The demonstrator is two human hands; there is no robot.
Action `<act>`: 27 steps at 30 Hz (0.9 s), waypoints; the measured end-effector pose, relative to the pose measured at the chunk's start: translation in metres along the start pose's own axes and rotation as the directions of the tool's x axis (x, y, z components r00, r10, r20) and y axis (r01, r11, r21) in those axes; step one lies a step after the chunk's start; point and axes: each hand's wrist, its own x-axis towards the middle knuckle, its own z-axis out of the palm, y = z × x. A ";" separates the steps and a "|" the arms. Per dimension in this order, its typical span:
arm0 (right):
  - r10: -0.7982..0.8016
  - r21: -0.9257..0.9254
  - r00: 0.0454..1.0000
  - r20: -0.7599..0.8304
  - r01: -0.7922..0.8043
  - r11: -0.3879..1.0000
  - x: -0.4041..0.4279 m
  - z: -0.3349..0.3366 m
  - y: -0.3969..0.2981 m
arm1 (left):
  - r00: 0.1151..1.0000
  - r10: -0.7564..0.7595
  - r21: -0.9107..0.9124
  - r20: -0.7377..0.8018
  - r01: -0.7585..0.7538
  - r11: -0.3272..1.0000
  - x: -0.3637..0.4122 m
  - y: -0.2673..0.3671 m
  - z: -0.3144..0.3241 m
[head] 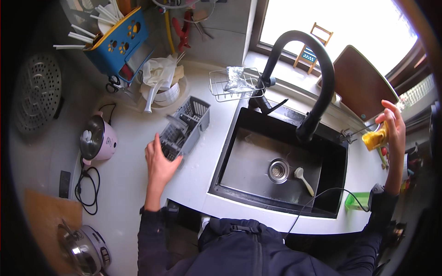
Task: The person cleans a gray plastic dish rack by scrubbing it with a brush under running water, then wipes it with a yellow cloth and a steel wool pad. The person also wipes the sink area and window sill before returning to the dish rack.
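My left hand [161,165] reaches over the near end of a grey plastic cutlery basket [198,129], thumb on one side and fingers on the other. This basket has mesh compartments and a raised handle, and it rests on the white countertop [127,179] left of the sink. Out to the right, my right hand [395,124] is raised beside the sink's far corner with a crumpled yellow item [375,137] at its fingers. What that item is cannot be made out. A thin metal rod with a crossed foot [346,136] runs up to it.
A black sink [248,162] holds a white-handled brush [304,181] under a tall black faucet [328,76]. A wire rack [221,86], cutting board [362,81] and green container [359,201] surround it. Leftward are a pink cooker [103,138], cords and a blue utensil holder [121,45].
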 end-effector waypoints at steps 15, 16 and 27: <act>0.540 0.151 0.198 0.818 -0.980 0.131 -0.171 0.197 0.097 | 0.924 0.018 -0.574 0.381 0.221 0.788 -0.051 0.021 0.012; 0.551 0.203 0.292 0.782 -0.955 0.218 -0.160 0.207 0.100 | 0.895 0.042 -0.586 0.444 0.255 0.769 -0.058 0.022 0.012; 0.381 0.544 0.718 0.582 -0.692 0.474 -0.132 0.272 0.081 | 0.579 0.206 -0.613 0.789 0.766 0.196 -0.060 0.055 0.051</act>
